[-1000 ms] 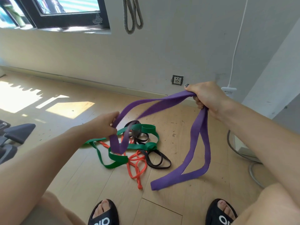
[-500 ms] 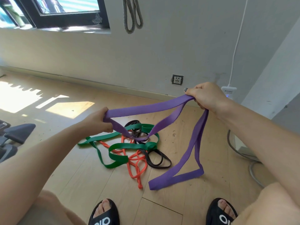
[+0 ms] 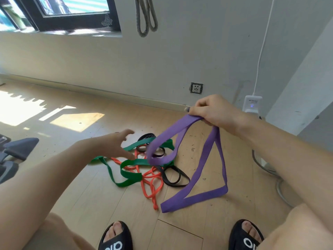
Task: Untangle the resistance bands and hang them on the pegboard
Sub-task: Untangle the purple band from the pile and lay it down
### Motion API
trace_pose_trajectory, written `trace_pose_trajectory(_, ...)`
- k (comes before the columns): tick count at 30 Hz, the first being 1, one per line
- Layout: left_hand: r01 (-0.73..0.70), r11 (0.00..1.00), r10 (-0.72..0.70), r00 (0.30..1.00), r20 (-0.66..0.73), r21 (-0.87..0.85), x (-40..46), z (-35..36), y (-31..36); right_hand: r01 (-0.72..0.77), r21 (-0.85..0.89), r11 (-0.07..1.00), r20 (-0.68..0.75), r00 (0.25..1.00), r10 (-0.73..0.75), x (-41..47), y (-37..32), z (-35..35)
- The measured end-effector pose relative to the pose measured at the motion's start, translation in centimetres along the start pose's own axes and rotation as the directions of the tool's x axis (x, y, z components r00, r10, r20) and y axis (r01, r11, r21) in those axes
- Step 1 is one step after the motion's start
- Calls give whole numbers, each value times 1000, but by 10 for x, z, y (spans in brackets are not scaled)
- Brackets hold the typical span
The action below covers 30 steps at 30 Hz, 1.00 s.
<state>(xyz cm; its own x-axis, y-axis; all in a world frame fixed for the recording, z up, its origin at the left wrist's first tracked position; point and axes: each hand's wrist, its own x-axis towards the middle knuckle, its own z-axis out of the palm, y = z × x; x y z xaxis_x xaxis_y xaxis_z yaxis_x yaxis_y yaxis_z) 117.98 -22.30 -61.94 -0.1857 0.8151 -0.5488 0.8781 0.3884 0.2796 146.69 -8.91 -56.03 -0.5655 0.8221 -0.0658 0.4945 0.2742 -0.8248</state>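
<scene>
Head view: a person stands on a wooden floor (image 3: 90, 204), looking down at both arms and a heap of bands.
Right hand: the right hand (image 3: 214, 112) is raised near the far wall, fingers (image 3: 193, 109) clenched round the top of the purple band (image 3: 203, 156).
Purple band: it hangs from that grip in two loops; the shorter loop dips down in front of the heap, the longer one falls toward the right foot, its flat lower end close to the floor, though contact cannot be told.
Left hand: the left hand (image 3: 115, 145) is held out over the left side of the heap, fingers released and spread, grasping nothing; it is apart from the purple band.
Heap on the floor: a green band (image 3: 129, 175), an orange band (image 3: 151, 186) and a black band (image 3: 173, 175) lie tangled together in the middle of the floor, between the two arms.
Green band: widest of the heap, reaching furthest left.
Orange band: thin, its end trailing toward the near edge of the floor.
Black band: on the right of the heap, partly behind the purple loop.
Wall: a grey band (image 3: 146, 17) hangs high up, a socket (image 3: 196, 88) sits low, a white adapter (image 3: 252, 104) with its cord stands near the right corner.
Feet: two black slippers (image 3: 115, 239) at the near edge.
</scene>
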Motion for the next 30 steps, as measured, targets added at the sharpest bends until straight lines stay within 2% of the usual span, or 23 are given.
trace_pose_trajectory(2, -212, 967, 205, 977, -61, -142, -8, 0, 27, 78, -79, 994, 71, 995, -72, -5, -11, 17)
trace_pose_trajectory(5, -501, 819, 464, 865, -193, -279, -25, 1, 73, 143, -117, 983, 118, 985, -129, -8, -20, 33)
trace_pose_trajectory(8, -622, 685, 529, 783, -327, -380, -35, 6, 97, 115, -2, 993, 141, 984, -113, -10, -27, 32)
trace_pose_trajectory(11, -629, 686, 513, 774, -372, -365, -38, 4, 98, 103, 89, 991, 218, 969, -120, -14, -27, 23)
trace_pose_trajectory(13, -624, 747, 522, 764, -378, -229, -37, -1, 93, 112, 65, 992, 287, 950, -126, -15, -23, 18)
trace_pose_trajectory(16, -617, 786, 554, 737, -387, -49, -36, -8, 89, 85, -8, 996, 343, 936, -77, -14, -15, 12)
trace_pose_trajectory(18, -606, 795, 556, 728, -401, 3, -37, -14, 87, 134, -166, 977, 330, 941, -73, -12, -10, 12)
trace_pose_trajectory(20, -597, 801, 536, 745, -398, -39, -38, -19, 83, 178, -297, 938, 303, 949, -84, -9, -4, 12)
trace_pose_trajectory(25, -539, 821, 465, 822, -328, -188, -35, -28, 63, 133, -324, 937, 197, 978, -70, -7, 6, 1)
trace_pose_trajectory(27, -501, 838, 443, 856, -266, -215, -32, -26, 55, 134, -268, 954, 161, 983, -93, -8, 2, 0)
trace_pose_trajectory(30, -456, 877, 436, 888, -146, -154, -26, -18, 51, 192, -106, 976, 100, 978, -182, -11, -13, 7)
